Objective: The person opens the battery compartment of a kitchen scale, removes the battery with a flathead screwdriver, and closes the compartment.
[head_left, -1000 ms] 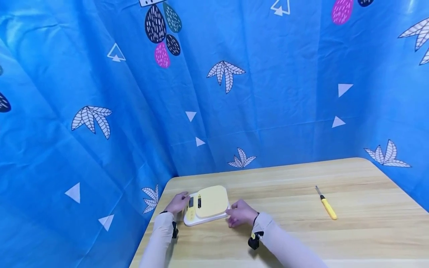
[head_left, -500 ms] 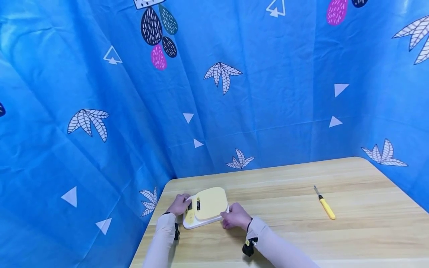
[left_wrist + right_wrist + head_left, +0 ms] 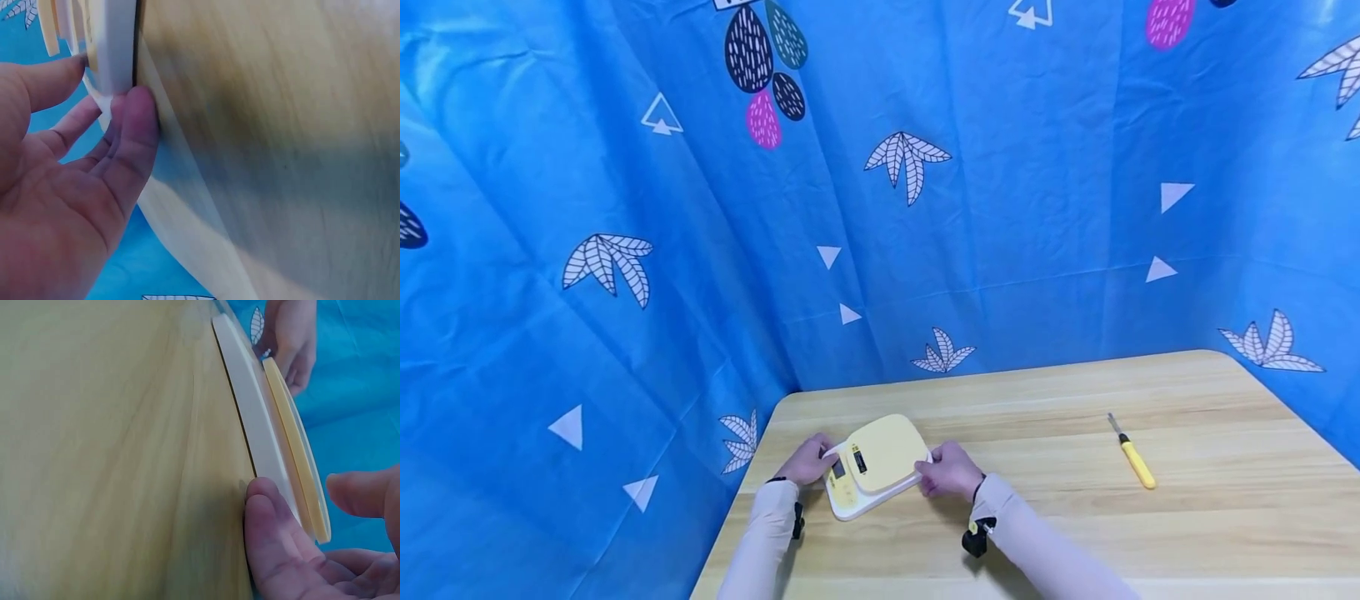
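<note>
A yellow scale, low and left of centre on the worktop, is clasped at opposite edges by the left hand and right hand, steadying it.

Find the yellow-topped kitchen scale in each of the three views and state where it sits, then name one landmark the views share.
Head view: kitchen scale at the near-left of the wooden table, between left hand and right hand.
Left wrist view: its white edge at top left, against the fingers.
Right wrist view: edge-on, from top centre to right.
Shared landmark: the blue patterned curtain.
</note>
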Action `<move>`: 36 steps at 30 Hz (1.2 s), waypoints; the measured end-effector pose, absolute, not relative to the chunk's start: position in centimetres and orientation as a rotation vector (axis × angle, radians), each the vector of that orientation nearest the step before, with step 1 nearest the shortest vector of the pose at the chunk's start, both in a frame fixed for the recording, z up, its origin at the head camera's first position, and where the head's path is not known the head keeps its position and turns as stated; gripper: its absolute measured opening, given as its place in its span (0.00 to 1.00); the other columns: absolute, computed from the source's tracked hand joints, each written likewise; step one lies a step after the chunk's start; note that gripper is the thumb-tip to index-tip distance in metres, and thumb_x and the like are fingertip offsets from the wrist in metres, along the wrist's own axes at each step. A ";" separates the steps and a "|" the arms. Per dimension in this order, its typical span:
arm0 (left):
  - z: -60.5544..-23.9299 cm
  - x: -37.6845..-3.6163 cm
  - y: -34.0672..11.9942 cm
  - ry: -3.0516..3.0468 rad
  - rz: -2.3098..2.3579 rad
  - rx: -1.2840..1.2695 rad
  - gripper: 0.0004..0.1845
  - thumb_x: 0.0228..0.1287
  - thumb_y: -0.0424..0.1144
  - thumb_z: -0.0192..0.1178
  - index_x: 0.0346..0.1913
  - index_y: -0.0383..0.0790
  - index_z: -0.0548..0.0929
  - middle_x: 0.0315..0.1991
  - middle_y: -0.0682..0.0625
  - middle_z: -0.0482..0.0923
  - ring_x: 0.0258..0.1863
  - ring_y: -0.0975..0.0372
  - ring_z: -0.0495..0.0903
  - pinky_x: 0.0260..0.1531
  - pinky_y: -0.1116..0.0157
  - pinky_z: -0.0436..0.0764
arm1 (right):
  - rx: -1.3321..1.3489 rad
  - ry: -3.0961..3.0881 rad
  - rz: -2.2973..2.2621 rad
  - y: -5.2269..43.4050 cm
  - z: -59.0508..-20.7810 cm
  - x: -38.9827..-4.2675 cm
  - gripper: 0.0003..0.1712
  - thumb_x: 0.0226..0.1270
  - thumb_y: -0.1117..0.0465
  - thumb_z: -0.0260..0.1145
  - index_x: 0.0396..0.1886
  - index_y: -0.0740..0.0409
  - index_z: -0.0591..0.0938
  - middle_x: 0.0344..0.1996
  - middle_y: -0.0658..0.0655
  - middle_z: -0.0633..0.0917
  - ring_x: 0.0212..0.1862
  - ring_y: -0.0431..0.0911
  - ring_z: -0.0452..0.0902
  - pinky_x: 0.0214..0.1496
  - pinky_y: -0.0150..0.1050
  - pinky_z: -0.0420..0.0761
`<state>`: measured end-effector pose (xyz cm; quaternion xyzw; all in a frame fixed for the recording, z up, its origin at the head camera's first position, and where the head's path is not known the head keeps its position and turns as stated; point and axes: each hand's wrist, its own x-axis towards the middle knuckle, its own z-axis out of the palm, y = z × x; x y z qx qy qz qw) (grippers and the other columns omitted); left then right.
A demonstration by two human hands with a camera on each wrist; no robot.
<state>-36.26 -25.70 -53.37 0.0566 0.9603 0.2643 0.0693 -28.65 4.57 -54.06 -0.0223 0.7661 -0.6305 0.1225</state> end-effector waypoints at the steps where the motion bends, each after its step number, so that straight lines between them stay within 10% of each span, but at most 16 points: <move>1: -53.3 -36.1 -25.6 2.870 0.806 0.167 0.09 0.76 0.37 0.59 0.50 0.34 0.77 0.37 0.45 0.78 0.33 0.58 0.77 0.32 0.65 0.79 | -0.060 2.241 -1.840 4.8 -54.0 -28.7 0.13 0.73 0.65 0.65 0.37 0.75 0.83 0.26 0.67 0.88 0.26 0.46 0.85 0.33 0.40 0.92; 17: -52.7 -33.3 -23.3 2.665 0.885 0.205 0.11 0.74 0.40 0.63 0.45 0.37 0.75 0.30 0.47 0.81 0.21 0.60 0.81 0.21 0.66 0.85 | -0.024 2.309 -1.851 8.2 -53.8 -29.7 0.09 0.73 0.69 0.63 0.37 0.75 0.84 0.22 0.63 0.85 0.24 0.46 0.79 0.26 0.36 0.87; 25: -51.4 -30.9 -20.7 2.600 0.862 0.287 0.11 0.73 0.39 0.64 0.43 0.36 0.75 0.32 0.47 0.80 0.22 0.60 0.82 0.24 0.63 0.89 | -0.010 2.334 -1.790 10.3 -53.3 -30.2 0.16 0.74 0.70 0.60 0.54 0.79 0.80 0.24 0.64 0.84 0.25 0.46 0.80 0.26 0.36 0.86; 36: -51.1 -28.3 -17.6 2.527 0.860 0.457 0.23 0.73 0.40 0.65 0.64 0.35 0.73 0.35 0.48 0.81 0.19 0.59 0.82 0.19 0.64 0.87 | -0.044 2.492 -1.589 12.6 -53.2 -31.0 0.23 0.77 0.67 0.59 0.65 0.79 0.74 0.28 0.65 0.86 0.27 0.47 0.84 0.29 0.39 0.90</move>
